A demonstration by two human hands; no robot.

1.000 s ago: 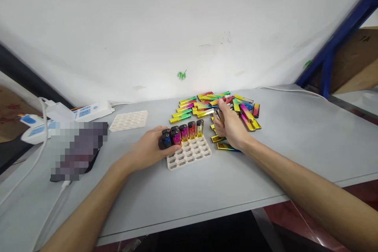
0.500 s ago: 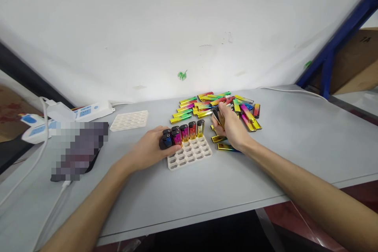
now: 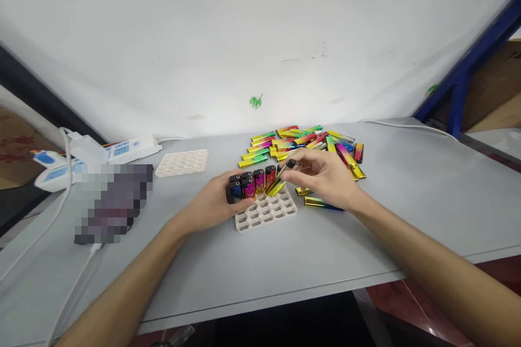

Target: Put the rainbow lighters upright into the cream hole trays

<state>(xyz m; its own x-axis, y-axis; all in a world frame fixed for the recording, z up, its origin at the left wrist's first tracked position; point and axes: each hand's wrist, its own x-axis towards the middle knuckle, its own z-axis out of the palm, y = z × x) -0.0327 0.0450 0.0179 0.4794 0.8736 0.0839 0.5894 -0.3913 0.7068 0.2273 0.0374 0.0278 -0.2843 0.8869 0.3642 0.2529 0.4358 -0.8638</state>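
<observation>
A white tray [image 3: 266,218] with rows of oval holes lies on the table. Several metallic lighters [image 3: 259,181] with black tops stand upright in its far rows, in blue, pink and red. My left hand [image 3: 215,200] is closed around the lighters at the tray's left end, thumb in front and fingers hidden behind. Between the thumb and fingers of my right hand [image 3: 325,173] is a yellow lighter [image 3: 277,186], tilted, its black top toward the hand. Its lower end is over the tray's right part; whether it sits in a hole I cannot tell.
A pile of shiny coloured lighters [image 3: 303,141] lies behind and right of the tray. Another lighter [image 3: 321,203] lies near my right wrist. At left are a second white tray [image 3: 182,163], a power strip [image 3: 130,146], cables and a blurred dark object [image 3: 116,203].
My right hand has moved left and toward me from the pile to the tray, carrying the lighter. My left hand keeps its place on the standing lighters. The view has shifted slightly.
</observation>
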